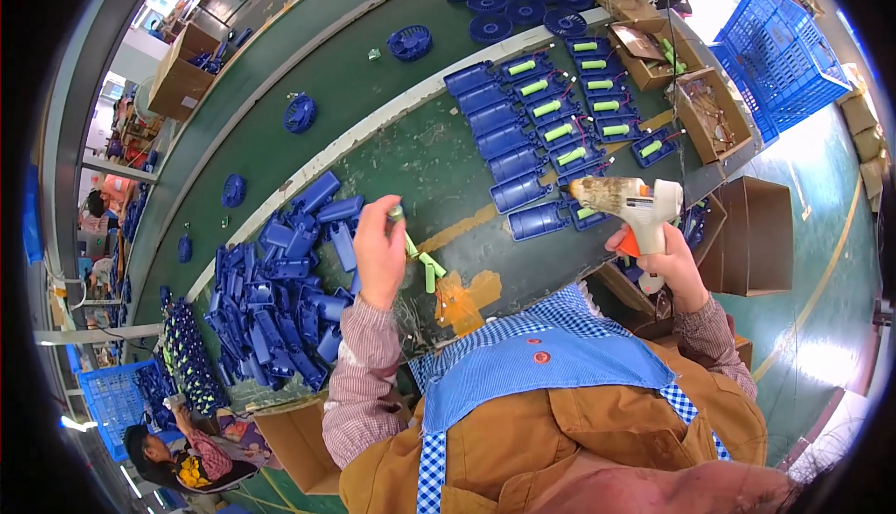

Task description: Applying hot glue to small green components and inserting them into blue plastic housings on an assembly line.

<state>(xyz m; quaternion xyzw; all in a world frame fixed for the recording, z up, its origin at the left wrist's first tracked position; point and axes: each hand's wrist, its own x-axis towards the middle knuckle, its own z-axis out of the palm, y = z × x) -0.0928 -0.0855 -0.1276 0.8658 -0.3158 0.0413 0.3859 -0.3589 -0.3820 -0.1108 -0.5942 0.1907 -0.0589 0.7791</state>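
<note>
My left hand (378, 253) is raised over the green workbench (439, 168) and pinches a green cylindrical battery cell (399, 215) between thumb and fingers. Two more green cells (429, 269) lie on the bench just right of that hand. My right hand (670, 264) grips a white hot glue gun (627, 204) by its handle, nozzle pointing left, above a blue plastic housing (539, 221). Rows of blue housings fitted with green cells (571, 112) lie beyond the gun.
A heap of empty blue housings (280, 299) sits left of my left hand. Round blue fan grilles (509, 0) lie on the conveyor belt. Cardboard boxes (714, 117) and a blue crate (779, 52) stand at right. Another person (182, 453) sits at lower left.
</note>
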